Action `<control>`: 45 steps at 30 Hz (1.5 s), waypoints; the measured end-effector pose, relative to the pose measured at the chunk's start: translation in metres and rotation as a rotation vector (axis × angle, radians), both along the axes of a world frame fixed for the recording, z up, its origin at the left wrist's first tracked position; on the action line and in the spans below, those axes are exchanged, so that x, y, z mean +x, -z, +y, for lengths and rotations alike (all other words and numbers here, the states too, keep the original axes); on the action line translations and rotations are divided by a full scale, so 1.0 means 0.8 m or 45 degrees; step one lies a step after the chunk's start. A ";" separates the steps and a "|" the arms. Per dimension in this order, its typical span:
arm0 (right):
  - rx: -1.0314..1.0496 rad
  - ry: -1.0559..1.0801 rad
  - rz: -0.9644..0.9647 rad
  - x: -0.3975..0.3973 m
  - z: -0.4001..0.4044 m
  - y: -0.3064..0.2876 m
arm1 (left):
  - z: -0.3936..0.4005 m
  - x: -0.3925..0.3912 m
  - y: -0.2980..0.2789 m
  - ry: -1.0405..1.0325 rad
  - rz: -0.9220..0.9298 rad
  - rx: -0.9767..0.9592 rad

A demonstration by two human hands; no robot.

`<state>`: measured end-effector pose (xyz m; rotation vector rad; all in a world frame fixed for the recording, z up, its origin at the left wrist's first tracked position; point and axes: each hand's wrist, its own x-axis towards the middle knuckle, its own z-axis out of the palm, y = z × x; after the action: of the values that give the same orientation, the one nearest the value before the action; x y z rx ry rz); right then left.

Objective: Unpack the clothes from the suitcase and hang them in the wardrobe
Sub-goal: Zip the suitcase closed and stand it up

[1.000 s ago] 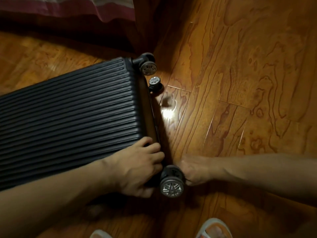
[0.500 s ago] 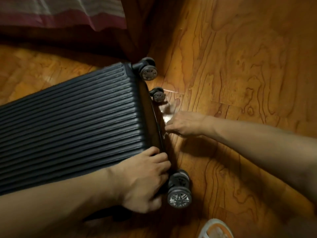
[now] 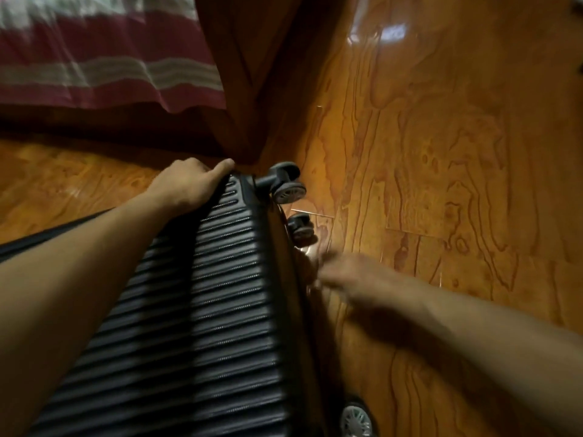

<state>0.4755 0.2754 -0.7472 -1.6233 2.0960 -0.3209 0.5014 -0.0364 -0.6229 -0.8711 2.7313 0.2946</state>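
Note:
A dark ribbed hard-shell suitcase (image 3: 227, 294) lies flat and closed on the wooden floor, its wheeled end to the right. My left hand (image 3: 189, 181) reaches across the shell and grips its far corner, next to the upper far wheel (image 3: 288, 190). My right hand (image 3: 350, 279) is blurred beside the wheeled end, near the seam between the two shells; its fingers cannot be made out. No clothes and no wardrobe are in view.
A bed with a maroon and white striped cover (image 3: 104, 58) stands behind the suitcase, its dark wooden corner post (image 3: 246, 89) close to the far wheel. Glossy wooden floor (image 3: 457, 152) stretches to the right. A near wheel (image 3: 355, 422) shows at the bottom edge.
My left hand left the near corner and moved across the shell to the far corner. My right hand slid from the near wheel along the wheeled end toward the far side.

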 end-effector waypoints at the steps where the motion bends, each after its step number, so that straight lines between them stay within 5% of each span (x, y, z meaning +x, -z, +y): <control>1: 0.000 0.076 0.069 -0.019 -0.014 -0.005 | 0.005 0.007 -0.009 0.033 0.045 -0.020; 5: -0.038 0.456 -0.016 -0.092 -0.048 -0.033 | 0.057 0.021 -0.026 0.290 0.073 -0.125; 7: 0.043 0.365 -0.001 -0.118 -0.052 -0.049 | 0.087 0.031 -0.026 0.410 0.033 -0.077; 9: 0.229 0.257 0.015 -0.124 -0.048 -0.075 | 0.107 0.043 -0.027 0.514 -0.031 -0.009; 13: 0.656 0.293 -0.440 -0.097 -0.023 -0.119 | 0.142 0.081 -0.037 0.735 -0.114 0.142; 16: 0.910 0.309 -0.539 -0.069 -0.010 -0.138 | 0.182 0.116 -0.046 0.832 -0.193 0.306; 21: 1.118 0.597 -0.799 0.007 0.024 -0.083 | 0.224 0.166 -0.040 0.964 -0.337 0.518; 24: 1.264 0.850 -0.931 0.042 0.060 -0.057 | 0.230 0.181 -0.034 0.791 -0.349 0.452; 28: 1.204 1.133 -1.227 0.054 0.082 -0.070 | 0.188 0.186 -0.031 0.410 -0.439 0.185; 32: 1.134 1.110 -1.098 0.033 0.043 -0.033 | 0.148 0.192 -0.026 0.467 -0.371 0.229; 45: 0.420 0.912 -1.004 0.077 -0.351 -0.043 | 0.111 0.202 -0.035 0.564 -0.011 0.558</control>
<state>0.5368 -0.0052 -0.7129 -0.3852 1.8560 -0.6672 0.6630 0.0522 -0.5953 -0.1469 2.6006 0.7481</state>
